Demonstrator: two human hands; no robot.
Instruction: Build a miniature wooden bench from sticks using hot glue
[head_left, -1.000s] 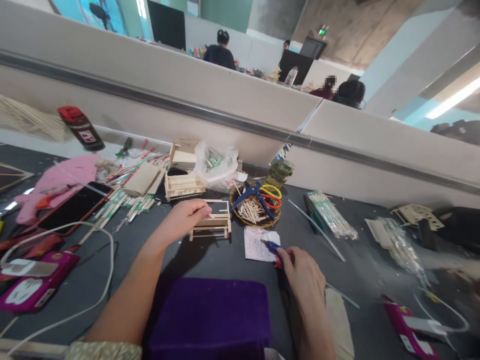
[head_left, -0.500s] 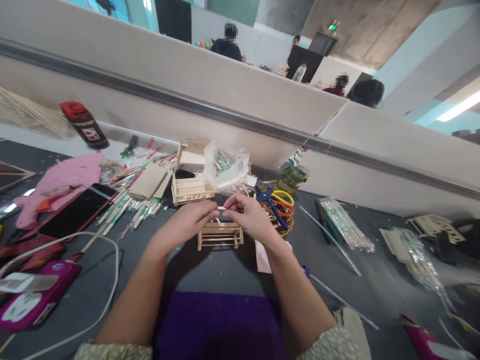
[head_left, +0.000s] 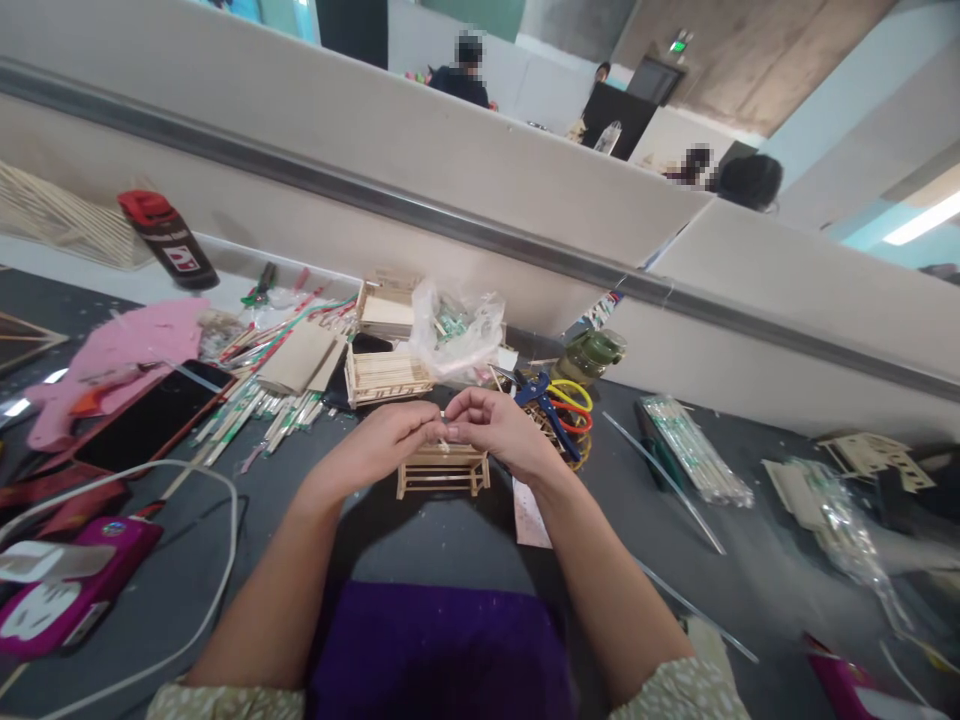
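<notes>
My left hand (head_left: 390, 440) and my right hand (head_left: 499, 432) meet at the fingertips above a small bench-like wooden frame (head_left: 442, 480). Their fingers are closed in a pinch around a short thin wooden stick (head_left: 445, 447), whose pale end pokes out below the fingertips. The frame stands upright on the dark table, its top partly covered by my fingers. Just behind my left hand is a slatted wooden model (head_left: 390, 375). Blue-handled pliers (head_left: 551, 410) lie close to my right hand, beside yellow and orange loops (head_left: 574, 405).
A plastic bag (head_left: 457, 325), wrapped sticks (head_left: 694, 450) and a green-lidded jar (head_left: 596, 352) surround the work area. At left are a phone (head_left: 154, 415), a pink glue gun (head_left: 60, 410), a white cable (head_left: 234, 540) and a dark bottle (head_left: 169, 240). A partition (head_left: 337, 165) runs behind.
My fingertips have come together over the wooden frame, closing the small gap between them. The stick now sits lower between the fingers. The view has shifted slightly.
</notes>
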